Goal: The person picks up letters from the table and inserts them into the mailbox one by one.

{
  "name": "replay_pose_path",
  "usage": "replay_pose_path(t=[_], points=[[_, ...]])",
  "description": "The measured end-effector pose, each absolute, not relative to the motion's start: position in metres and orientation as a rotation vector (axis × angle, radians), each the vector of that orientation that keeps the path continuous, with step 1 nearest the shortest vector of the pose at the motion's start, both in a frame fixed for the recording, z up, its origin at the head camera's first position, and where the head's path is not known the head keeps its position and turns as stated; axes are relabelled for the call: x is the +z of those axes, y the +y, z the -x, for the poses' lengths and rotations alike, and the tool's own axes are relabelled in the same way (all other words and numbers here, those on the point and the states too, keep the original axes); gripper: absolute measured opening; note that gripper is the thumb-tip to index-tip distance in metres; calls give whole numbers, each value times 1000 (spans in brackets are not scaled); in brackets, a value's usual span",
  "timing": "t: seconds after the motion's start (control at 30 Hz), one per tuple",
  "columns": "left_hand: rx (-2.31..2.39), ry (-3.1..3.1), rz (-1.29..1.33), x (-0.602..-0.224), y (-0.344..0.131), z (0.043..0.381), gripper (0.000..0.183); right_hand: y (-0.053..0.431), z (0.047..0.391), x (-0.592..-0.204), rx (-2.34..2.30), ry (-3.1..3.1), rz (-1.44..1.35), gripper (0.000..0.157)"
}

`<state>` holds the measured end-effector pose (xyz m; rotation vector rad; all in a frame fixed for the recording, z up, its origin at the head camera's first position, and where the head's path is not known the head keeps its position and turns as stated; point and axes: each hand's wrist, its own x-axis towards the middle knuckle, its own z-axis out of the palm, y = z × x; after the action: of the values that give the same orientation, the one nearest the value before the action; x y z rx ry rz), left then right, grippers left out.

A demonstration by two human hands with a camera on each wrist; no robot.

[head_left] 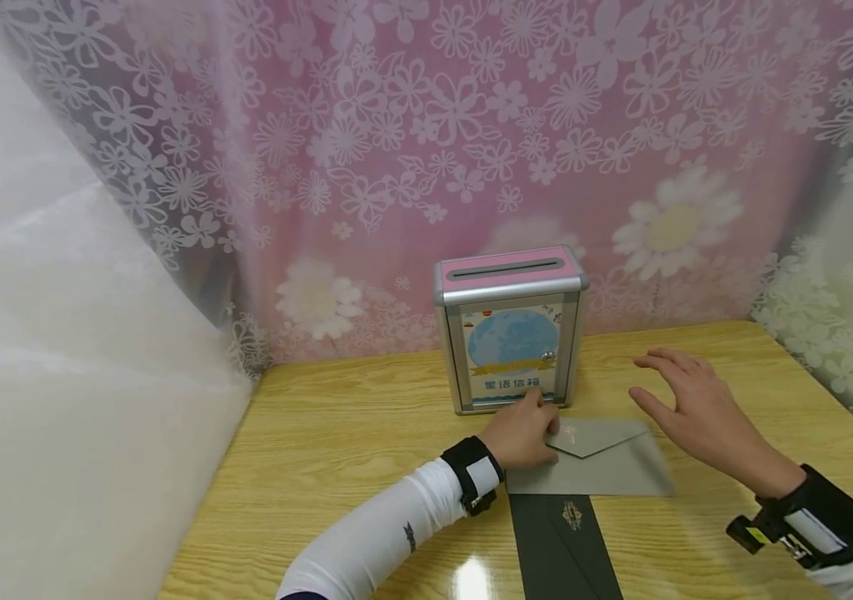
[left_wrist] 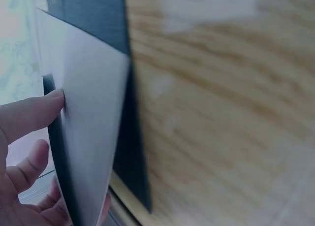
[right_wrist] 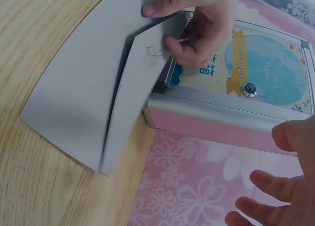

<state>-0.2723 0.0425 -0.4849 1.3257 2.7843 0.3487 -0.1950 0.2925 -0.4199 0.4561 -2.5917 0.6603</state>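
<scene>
My left hand [head_left: 522,433] pinches a light grey envelope [head_left: 610,468] near its left end, just in front of a pink and silver letter box [head_left: 512,289]. The envelope's pointed flap faces up, with a small printed mark on it. In the left wrist view my thumb lies on the envelope's pale face [left_wrist: 91,93], while the other fingers are partly hidden behind it. A dark envelope [head_left: 556,537] with a gold emblem lies on the table, partly covered by the grey one. To the right, my right hand [head_left: 704,417] is raised, fingers spread and holding nothing.
The letter box has a slot [head_left: 505,269] in its top and a small round lock [right_wrist: 249,90] on its front. A pink floral curtain [head_left: 396,167] hangs behind the wooden table [head_left: 336,433]. White sheeting [head_left: 59,333] borders the left side.
</scene>
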Motion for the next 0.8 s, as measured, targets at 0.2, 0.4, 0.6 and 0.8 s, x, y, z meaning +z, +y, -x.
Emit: replay_pose_path(t=[0.2, 0.4, 0.6, 0.8], points=[[442, 2784, -1305, -478, 39, 267, 31, 294, 193, -418, 698, -2592, -440, 43], [509, 2776, -1360, -474, 34, 265, 23, 297, 191, -414, 744, -2592, -420, 43], [603, 2796, -1422, -466, 25, 262, 9, 300, 191, -415, 775, -2587, -414, 42], [722, 2815, -1427, -453, 19, 258, 13, 299, 190, -413, 766, -2571, -425, 41]])
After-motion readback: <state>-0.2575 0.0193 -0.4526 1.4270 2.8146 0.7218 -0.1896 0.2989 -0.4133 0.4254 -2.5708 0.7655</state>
